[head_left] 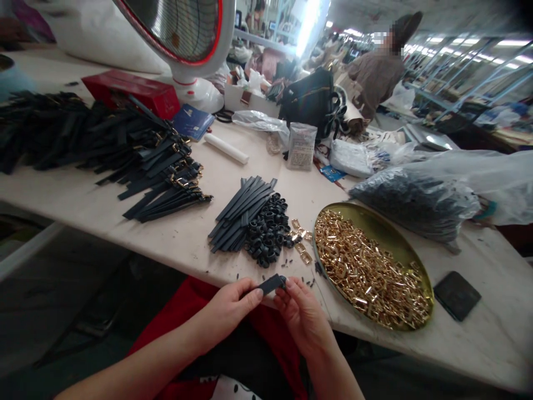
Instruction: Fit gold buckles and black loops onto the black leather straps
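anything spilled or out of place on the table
A few gold buckles lie loose on the table between the tray and the black loops, apart from the tray's heap; small dark bits nearby look like stray scraps.

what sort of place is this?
Likely a factory floor or workshop, perhaps for bags or similar goods: a round tray heaped with gold-coloured metal pieces, a big pile of dark straps, and rows of ceiling lights behind.

Loops (268, 228) lie between straps (238, 216) and tray (381, 225).
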A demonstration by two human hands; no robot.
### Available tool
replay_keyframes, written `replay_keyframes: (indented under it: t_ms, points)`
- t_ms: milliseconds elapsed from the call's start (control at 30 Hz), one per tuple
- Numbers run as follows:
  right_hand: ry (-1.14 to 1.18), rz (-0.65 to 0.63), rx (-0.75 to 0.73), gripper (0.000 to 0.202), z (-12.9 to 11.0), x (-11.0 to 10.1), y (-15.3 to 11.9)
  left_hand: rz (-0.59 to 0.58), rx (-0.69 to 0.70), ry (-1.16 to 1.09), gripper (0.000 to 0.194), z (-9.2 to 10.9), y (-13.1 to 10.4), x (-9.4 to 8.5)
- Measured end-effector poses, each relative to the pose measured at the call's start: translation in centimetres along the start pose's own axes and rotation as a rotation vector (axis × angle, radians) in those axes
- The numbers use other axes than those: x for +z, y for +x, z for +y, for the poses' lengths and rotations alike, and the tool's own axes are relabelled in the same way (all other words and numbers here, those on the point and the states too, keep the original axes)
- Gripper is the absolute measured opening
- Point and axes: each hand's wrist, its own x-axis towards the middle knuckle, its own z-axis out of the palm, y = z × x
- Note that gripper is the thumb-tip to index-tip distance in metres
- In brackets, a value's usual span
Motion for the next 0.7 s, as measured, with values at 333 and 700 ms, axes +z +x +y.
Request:
replay_keyframes:
  t_ms: [333,700]
  points:
    - [0.067,-0.296,0.147,0.026,1.3,1.0,-3.0,0.150,0.199,0.359,0.024,-0.5,-2.6,1.1]
    - [-0.549,-0.207,-0.326,0.017,1.6,-1.1,-3.5,0.038,0.205,0.610,0.024,-0.7,-4.1,0.3]
